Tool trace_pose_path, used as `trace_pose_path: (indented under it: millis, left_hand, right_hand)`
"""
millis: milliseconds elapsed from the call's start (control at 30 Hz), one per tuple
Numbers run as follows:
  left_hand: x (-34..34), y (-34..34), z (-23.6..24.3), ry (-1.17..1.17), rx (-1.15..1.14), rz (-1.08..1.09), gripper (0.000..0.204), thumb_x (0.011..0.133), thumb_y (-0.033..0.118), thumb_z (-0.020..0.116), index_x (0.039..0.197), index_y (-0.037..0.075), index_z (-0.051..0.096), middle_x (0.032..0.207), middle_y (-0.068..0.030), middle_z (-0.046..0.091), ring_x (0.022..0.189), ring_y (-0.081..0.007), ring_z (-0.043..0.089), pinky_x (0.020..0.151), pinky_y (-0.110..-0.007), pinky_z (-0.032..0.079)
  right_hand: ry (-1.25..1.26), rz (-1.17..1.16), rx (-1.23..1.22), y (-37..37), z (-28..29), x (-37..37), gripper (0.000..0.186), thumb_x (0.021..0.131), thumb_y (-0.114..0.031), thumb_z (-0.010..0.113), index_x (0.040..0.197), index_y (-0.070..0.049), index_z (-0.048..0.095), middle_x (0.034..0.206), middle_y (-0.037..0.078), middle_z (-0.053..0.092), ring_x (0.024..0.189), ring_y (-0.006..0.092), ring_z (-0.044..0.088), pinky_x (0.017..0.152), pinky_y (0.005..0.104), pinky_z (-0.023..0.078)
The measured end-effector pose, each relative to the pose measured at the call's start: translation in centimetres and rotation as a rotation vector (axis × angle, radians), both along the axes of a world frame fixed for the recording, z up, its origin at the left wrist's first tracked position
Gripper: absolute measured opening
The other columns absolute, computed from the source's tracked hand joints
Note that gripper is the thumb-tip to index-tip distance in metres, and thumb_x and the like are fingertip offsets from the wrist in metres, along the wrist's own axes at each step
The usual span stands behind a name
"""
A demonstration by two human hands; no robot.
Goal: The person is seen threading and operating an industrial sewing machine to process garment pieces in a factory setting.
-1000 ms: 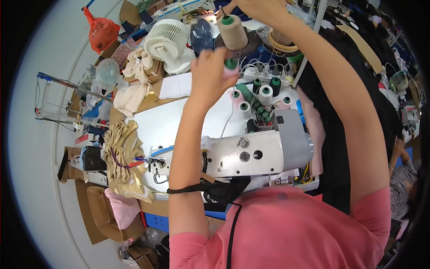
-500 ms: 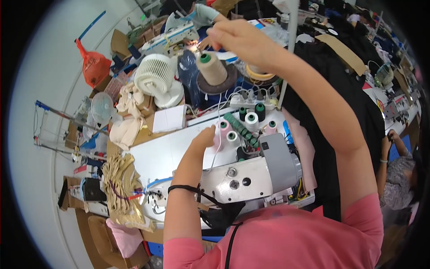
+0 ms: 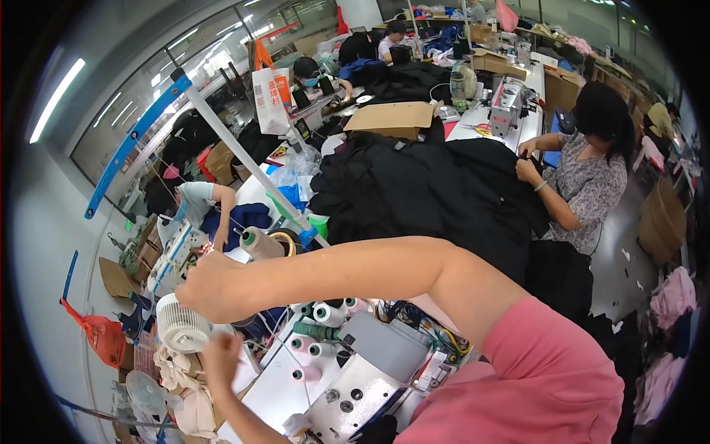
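My right hand [image 3: 212, 288] is raised across the sewing table with its fingers curled closed, just in front of a large beige thread cone [image 3: 260, 244] and above a white fan [image 3: 177, 329]. Whatever it may grip is not visible. Lower and nearer, my left hand [image 3: 223, 359] is lifted beside the fan, its fingers drawn together and slightly blurred; I cannot make out anything in them. Below my right forearm lies the white sewing machine [image 3: 344, 407] with a grey motor housing [image 3: 381, 346]. Behind it stand a white thread cone [image 3: 329, 314], a pink cone [image 3: 305, 374] and other spools.
A white pole [image 3: 240, 152] slants up from the table, with a blue bar [image 3: 137, 140] on top. Black fabric [image 3: 436, 196] is heaped behind my right arm. One co-worker [image 3: 595, 166] sits at the right; another's arm [image 3: 224, 211] reaches in at the far left.
The view has swung up and to the right. My right hand has gone past the beige cone to the fan side. My left hand has left the pink spools and risen near the fan.
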State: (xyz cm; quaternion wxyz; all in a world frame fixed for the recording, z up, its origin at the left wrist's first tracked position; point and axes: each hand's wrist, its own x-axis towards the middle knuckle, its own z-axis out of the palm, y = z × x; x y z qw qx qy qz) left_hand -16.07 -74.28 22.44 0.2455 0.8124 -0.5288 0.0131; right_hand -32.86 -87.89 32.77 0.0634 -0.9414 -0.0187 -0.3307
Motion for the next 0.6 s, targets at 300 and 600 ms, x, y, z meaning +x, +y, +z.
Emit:
trace_pose_path:
  millis: [300, 600]
  left_hand:
    - [-1.5, -2.8, 8.5, -0.256, -0.619, -0.351, 0.027, 0.085, 0.011, 0.056, 0.111, 0.002, 0.056, 0.104, -0.0147, 0.06, 0.096, -0.0215, 0.057, 0.082, -0.032, 0.044]
    - [-2.9, 0.1, 11.6, 0.113, -0.793, -0.333, 0.017, 0.092, 0.013, 0.053, 0.085, -0.001, 0.059, 0.07, -0.0031, 0.059, 0.064, -0.009, 0.049, 0.058, -0.022, 0.039]
  right_hand:
    - [0.127, 0.166, -0.366, 2.1, 6.2, -1.2, 0.014, 0.065, -0.012, 0.06, 0.077, -0.008, 0.066, 0.07, 0.015, 0.065, 0.066, 0.0336, 0.064, 0.054, 0.0427, 0.049]
    - [-0.094, 0.306, 0.383, -5.2, 5.7, -4.5, 0.024, 0.094, -0.022, 0.049, 0.099, -0.001, 0.06, 0.08, 0.001, 0.057, 0.056, 0.0072, 0.046, 0.053, 0.023, 0.039]
